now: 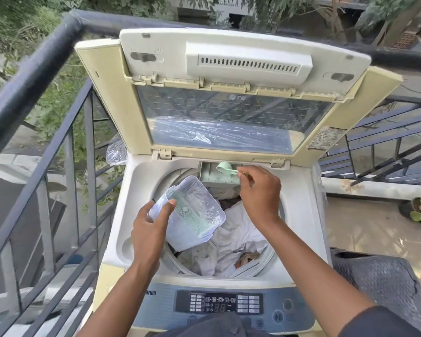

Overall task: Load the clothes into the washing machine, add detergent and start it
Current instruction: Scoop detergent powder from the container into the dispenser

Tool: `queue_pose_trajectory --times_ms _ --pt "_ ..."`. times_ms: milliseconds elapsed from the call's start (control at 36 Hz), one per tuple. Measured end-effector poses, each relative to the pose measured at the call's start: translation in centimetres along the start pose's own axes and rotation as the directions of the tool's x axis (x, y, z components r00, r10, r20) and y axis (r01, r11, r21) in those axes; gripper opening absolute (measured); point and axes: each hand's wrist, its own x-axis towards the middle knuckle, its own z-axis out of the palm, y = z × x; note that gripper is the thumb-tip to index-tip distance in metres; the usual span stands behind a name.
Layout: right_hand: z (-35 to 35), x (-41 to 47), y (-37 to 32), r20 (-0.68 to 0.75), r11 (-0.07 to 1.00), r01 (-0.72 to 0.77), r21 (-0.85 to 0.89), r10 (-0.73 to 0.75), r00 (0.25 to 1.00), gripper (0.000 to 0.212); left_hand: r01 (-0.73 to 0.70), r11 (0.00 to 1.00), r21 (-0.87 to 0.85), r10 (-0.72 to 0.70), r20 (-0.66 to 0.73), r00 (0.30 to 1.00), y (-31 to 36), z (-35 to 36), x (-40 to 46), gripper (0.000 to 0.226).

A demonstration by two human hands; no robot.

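1. The step in hand looks like adding detergent; the right hand [259, 190] pinches the handle of a green scoop [225, 168] tipped over the detergent drawer [219, 175] at twelve o'clock of the drum opening, where green powder already lies.
2. The left hand [151, 223] is clamped on a clear detergent tub [192, 212], tilted over the drum at nine o'clock; the clothes [233, 239] sit loaded inside.
3. Next, I judge: empty the scoop, set the tub aside, lower the lid [229, 93], then use the control panel [219, 302] at six o'clock.
4. The railing [46, 57] crowds nine o'clock; the raised lid blocks twelve; three o'clock offers open floor.
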Motion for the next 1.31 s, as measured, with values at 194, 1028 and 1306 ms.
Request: queue_pose_trajectory --times_ms 194,1028,1306 --pt "-1.7 -3.5 -1.9 0.086 0.959 -0.205 0.198 0.191 0.978 0.013 -0.002 0.999 -0.053 0.003 0.018 1.0 0.1 0.0 -1.1 0.106" --pt "-8.7 -8.2 0.7 0.334 0.772 -0.557 0.306 0.461 0.822 0.022 0.002 0.984 -0.176 0.057 0.328 0.943 2.8 5.9 -8.9 0.083" --pt "-16.9 -7.9 7.1 0.197 0.739 -0.583 0.338 0.55 0.812 0.034 -0.15 0.988 -0.041 0.151 0.484 0.862 5.5 14.5 -15.8 0.058"
